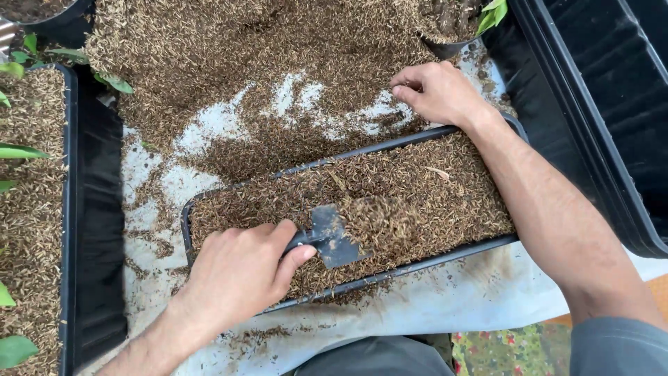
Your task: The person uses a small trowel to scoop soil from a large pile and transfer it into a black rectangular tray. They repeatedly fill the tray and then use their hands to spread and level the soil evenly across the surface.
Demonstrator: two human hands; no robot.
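Left hand [236, 275] grips trowel [332, 237] over tray [445, 257].

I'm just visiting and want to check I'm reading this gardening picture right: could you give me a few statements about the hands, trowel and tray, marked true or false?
1. The left hand grips a small dark trowel. True.
2. The trowel blade lies over the long black tray. True.
3. The tray holds clear water. False: it holds brown husk-like mix.
4. The right hand holds a second trowel. False: it holds no tool and rests by the tray's far corner.
5. Loose mix is heaped on the pale sheet beyond the tray. True.
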